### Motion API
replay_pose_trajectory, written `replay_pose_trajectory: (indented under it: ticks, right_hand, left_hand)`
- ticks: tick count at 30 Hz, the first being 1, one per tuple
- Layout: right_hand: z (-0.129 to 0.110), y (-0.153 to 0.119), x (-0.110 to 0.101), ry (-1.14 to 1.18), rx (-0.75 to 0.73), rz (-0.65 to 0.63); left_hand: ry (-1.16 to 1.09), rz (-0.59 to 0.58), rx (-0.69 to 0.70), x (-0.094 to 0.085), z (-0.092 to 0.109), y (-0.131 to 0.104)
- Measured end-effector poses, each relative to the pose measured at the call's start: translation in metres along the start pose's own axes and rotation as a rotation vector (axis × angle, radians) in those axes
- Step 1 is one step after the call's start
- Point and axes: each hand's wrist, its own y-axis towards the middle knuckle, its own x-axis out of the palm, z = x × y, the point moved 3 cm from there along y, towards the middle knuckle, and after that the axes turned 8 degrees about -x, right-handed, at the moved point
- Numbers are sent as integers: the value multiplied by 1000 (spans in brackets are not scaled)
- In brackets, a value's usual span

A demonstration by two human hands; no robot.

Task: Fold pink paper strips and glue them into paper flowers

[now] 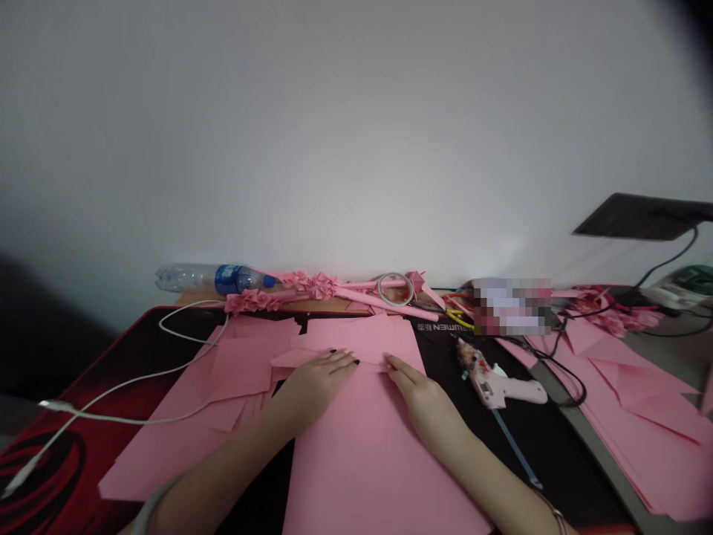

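On the black-and-red desk mat (557,446), pressing the central pink paper sheet (356,438) with left hand (320,379) and right hand (424,401) laid flat, gripping nothing; could skew it through uneven pressure!

Pink paper (356,438), red-and-black swirled mat (557,446), pale pink glue gun (495,388), clear bottle (186,278), blue label (226,279)
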Motion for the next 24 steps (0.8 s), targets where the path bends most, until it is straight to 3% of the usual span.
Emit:
replay_pose_trajectory:
  ticks: [5,10,16,21,24]
  right_hand:
    - [-3,-14,8,-62,-90,76]
    - [-22,-11,6,-65,-11,40]
    - [-41,0,10,-43,41,24]
    - [-38,-1,9,30,25,13]
    - [-24,-1,-1,166,37,99]
  left_hand:
    - [-24,-16,-53,-11,10,-7]
    - [-80,25,-91,-12,18,-14]
    - [-58,37,-95,-6,24,-8]
    - [-39,51,-86,-2,25,-4]
    - [-32,45,-96,-1,24,-5]
